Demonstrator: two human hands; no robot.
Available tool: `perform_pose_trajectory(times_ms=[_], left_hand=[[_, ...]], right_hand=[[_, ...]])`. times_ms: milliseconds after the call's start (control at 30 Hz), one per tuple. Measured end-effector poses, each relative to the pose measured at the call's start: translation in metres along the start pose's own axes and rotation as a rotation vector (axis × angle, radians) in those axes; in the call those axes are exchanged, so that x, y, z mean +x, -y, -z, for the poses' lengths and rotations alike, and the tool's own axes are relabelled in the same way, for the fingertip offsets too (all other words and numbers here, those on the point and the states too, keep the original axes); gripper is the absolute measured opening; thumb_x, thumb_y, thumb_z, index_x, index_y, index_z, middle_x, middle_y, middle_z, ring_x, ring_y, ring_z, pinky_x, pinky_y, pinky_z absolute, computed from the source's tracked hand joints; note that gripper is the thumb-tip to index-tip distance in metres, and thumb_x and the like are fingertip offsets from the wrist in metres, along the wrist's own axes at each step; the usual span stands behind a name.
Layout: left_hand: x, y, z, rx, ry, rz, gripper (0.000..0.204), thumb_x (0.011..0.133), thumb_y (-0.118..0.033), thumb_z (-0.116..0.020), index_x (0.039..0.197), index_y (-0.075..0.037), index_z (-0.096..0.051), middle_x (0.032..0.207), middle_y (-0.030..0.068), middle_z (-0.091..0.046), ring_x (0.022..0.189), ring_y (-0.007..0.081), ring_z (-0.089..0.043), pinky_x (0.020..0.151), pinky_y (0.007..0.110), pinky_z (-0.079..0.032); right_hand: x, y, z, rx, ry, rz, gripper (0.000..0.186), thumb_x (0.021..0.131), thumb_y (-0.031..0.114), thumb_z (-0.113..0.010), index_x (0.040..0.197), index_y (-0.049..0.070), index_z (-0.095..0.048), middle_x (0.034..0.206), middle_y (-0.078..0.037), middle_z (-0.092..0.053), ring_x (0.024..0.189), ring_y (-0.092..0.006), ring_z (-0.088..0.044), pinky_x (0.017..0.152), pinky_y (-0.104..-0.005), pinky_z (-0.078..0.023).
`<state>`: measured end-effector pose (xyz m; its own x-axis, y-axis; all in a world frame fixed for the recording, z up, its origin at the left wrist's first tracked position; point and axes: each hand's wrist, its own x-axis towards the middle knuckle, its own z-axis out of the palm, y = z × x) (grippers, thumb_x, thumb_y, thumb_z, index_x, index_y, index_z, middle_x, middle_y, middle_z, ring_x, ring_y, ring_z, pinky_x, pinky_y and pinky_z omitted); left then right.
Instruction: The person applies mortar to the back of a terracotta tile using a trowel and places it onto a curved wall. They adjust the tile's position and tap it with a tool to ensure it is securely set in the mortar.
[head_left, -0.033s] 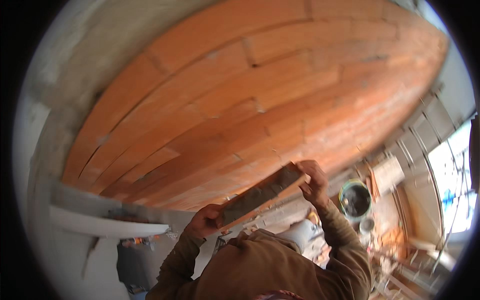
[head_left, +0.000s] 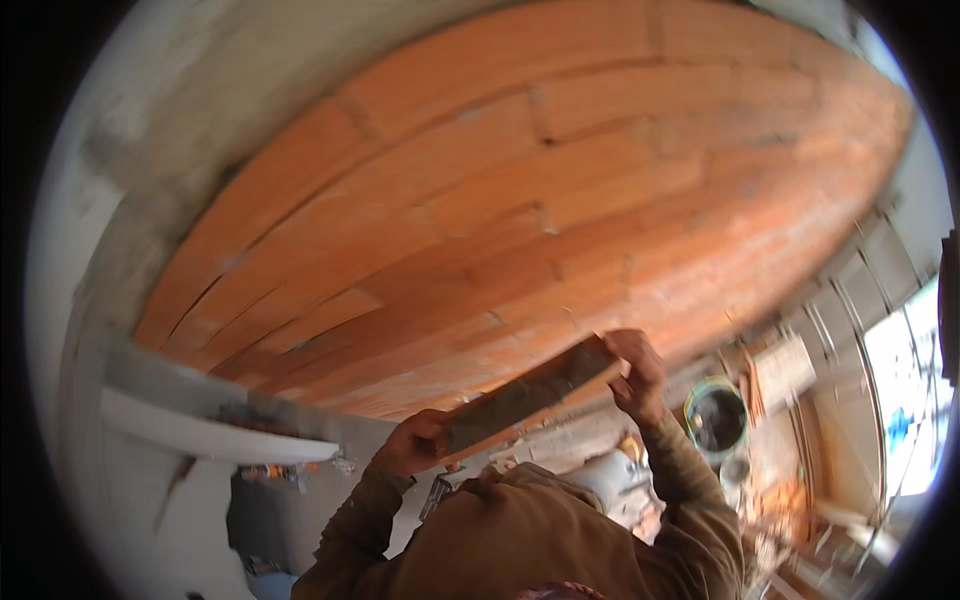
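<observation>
A long orange clay brick (head_left: 535, 393) is held up in front of my chest, tilted so that its right end is higher. Its upper face is coated with grey mortar. My left hand (head_left: 416, 442) grips the lower left end, and my right hand (head_left: 637, 372) grips the upper right end, with fingers bent around it. Just beyond the brick rises a wall of orange bricks (head_left: 480, 230), laid in courses with thin joints. The fingers' undersides are hidden.
To the right below stand a round bucket (head_left: 716, 420) with a dark inside and a smaller pail (head_left: 735, 470). Boards and brick pieces (head_left: 780, 505) lie near them. A white curved ledge (head_left: 215, 442) and a dark hanging cloth (head_left: 258, 520) are at the left.
The view has shifted slightly, so the wall appears a little lower and further right. Both hands keep hold of the brick.
</observation>
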<state>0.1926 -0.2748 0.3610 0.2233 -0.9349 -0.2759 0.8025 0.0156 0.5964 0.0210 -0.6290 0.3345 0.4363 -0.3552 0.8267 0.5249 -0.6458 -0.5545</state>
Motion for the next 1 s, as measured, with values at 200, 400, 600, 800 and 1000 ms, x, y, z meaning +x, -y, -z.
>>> perform_pose_trajectory(times_ms=[200,400,600,800,1000], left_hand=[[-0.063,-0.021,-0.020,-0.025,-0.022,-0.352,0.053,0.089,-0.025,-0.059,0.134,0.004,-0.052,0.107,0.0237,-0.066,0.073,0.0420,-0.066,0.062,0.052,-0.053],[-0.101,-0.026,-0.039,-0.232,-0.067,-0.698,0.055,0.098,-0.030,-0.050,0.139,0.006,-0.045,0.120,0.0223,-0.064,0.089,0.0360,-0.067,0.077,0.049,-0.055],[-0.131,-0.037,-0.043,-0.324,-0.190,-1.054,0.050,0.101,-0.027,-0.045,0.140,0.005,-0.044,0.132,0.0168,-0.059,0.121,0.0295,-0.059,0.100,0.042,-0.050],[-0.160,-0.068,-0.065,0.166,-0.390,-1.492,0.035,0.096,-0.005,-0.053,0.130,0.004,-0.054,0.125,0.0130,-0.063,0.114,0.0246,-0.062,0.098,0.037,-0.053],[-0.210,-0.139,-0.050,0.352,-0.644,-1.686,0.017,0.096,-0.002,-0.057,0.111,0.000,-0.063,0.115,0.0081,-0.065,0.106,0.0193,-0.064,0.098,0.035,-0.053]], right_hand=[[0.077,0.039,-0.048,0.054,0.103,0.320,0.019,0.089,0.013,-0.070,0.102,0.005,-0.059,0.098,-0.015,-0.066,0.092,-0.0360,-0.066,0.077,-0.0436,-0.057],[0.137,0.060,-0.092,0.118,0.189,0.655,0.031,0.069,-0.005,-0.070,0.096,0.006,-0.063,0.098,-0.010,-0.066,0.088,-0.0327,-0.067,0.069,-0.0381,-0.059],[0.175,0.093,-0.137,0.070,0.232,0.815,0.030,0.070,-0.005,-0.071,0.097,0.005,-0.064,0.100,-0.011,-0.065,0.093,-0.0325,-0.066,0.071,-0.0382,-0.058],[0.219,0.126,-0.196,0.083,0.212,0.838,0.033,0.071,-0.005,-0.074,0.103,0.000,-0.065,0.105,-0.014,-0.065,0.097,-0.0344,-0.065,0.079,-0.0407,-0.057],[0.261,0.175,-0.259,0.146,0.179,0.900,0.033,0.073,0.001,-0.075,0.104,0.000,-0.065,0.107,-0.013,-0.065,0.101,-0.0320,-0.064,0.083,-0.0400,-0.056]])
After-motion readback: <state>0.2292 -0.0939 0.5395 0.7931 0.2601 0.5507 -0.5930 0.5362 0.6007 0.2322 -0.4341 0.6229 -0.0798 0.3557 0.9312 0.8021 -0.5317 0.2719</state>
